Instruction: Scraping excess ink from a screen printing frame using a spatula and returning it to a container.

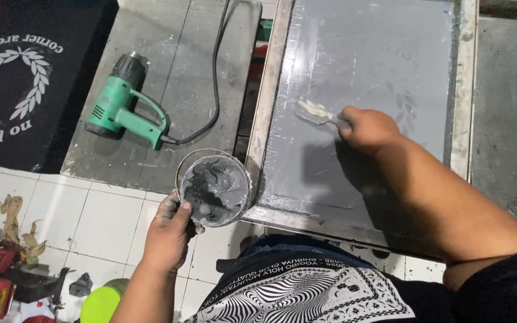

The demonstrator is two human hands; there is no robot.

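Observation:
My left hand [167, 230] holds a round clear tub of grey paste [215, 188] by its lower rim, just off the front left corner of a framed printing screen [273, 72]. My right hand [369, 128] grips a spoon-like spatula [315, 112] smeared with pale paste. Its tip rests on the grey mesh [360, 60] near the middle of the screen, beside a faint leaf-shaped stencil [403, 107].
A green heat gun [124, 104] with a black cord [215, 66] lies on a grey board left of the screen. A black cloth with a white wreath print [16, 78] lies at far left. Rags, red objects and a lime-green lid [100, 302] sit on the white tiled floor.

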